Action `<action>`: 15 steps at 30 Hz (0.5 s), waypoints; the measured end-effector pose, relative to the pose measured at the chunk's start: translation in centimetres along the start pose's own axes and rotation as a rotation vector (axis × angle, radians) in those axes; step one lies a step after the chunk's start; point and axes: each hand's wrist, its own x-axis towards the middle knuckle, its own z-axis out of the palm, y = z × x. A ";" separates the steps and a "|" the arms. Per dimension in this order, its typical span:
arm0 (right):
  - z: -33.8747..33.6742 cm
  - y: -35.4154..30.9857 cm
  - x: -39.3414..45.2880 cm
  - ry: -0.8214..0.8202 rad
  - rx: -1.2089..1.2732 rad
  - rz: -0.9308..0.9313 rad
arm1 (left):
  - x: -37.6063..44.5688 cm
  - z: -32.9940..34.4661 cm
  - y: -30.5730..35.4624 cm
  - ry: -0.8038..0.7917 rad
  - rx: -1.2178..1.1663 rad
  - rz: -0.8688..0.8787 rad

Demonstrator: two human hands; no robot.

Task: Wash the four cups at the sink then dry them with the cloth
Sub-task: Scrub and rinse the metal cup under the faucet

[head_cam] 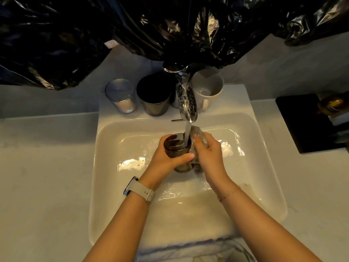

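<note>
Glass tumbler (121, 96), steel cup (154, 95) and white mug (207, 89) line the sink (264, 167) back rim, 10 to 1 o'clock. Centre, under the tap (186, 99): left hand (166, 157) grips brown cup (176, 146); right hand (207, 154) presses sponge (198, 135) against its side. Open basin both flanks.

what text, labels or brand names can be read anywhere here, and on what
None can be read.
Small pale tag on the black plastic sheeting: any print is too small and blurred.
White-strapped wristwatch on the left wrist: its face is turned away.
Amber bottle on the black tray: no legible label.
Brown glass cup, clear glass, dark metal tumbler, white ceramic mug: no markings show.
</note>
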 end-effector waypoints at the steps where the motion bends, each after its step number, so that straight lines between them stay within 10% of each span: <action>1: -0.2 0.0 -0.1 -0.011 0.007 0.001 | 0.2 -0.3 0.2 0.012 0.064 0.009; 6: -0.8 -0.7 0.2 -0.054 0.055 0.000 | 0.6 -0.6 1.2 0.137 0.106 -0.007; 15: -4.0 0.7 -2.1 0.037 0.008 -0.156 | 0.9 0.9 3.0 0.112 -0.930 -0.492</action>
